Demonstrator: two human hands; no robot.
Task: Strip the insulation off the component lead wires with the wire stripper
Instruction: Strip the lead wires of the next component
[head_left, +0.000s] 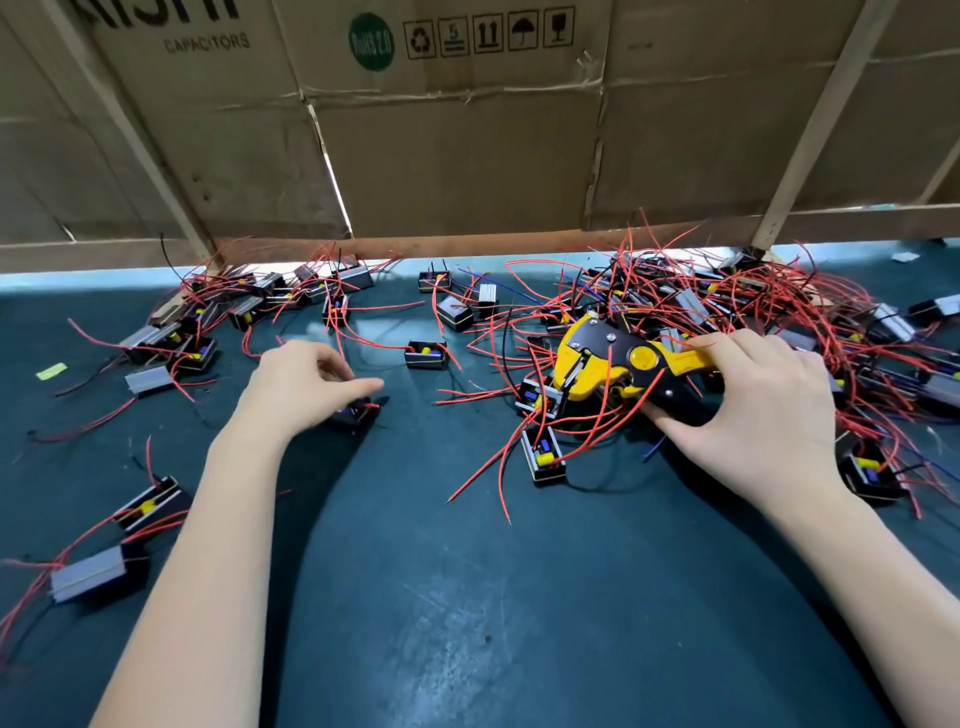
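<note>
Head view: 2 hands over the dark green mat (467, 597).
Right hand (758, 415) grips the yellow-black wire stripper (618, 364) beside the red-wire component pile (727, 312); left hand (306, 379), fingers loosely curled and holding nothing, hovers above 1 black component (358, 410).

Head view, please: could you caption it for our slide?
Right hand grips wire stripper amid red-wired components; left hand reaches one.

Your yellow and black wire stripper (618, 364) lies on its side on the pile of little black boxes (543, 452), its mouth pointing left. Long red wires (675, 291) stick out of the boxes, all tangled up.
</note>
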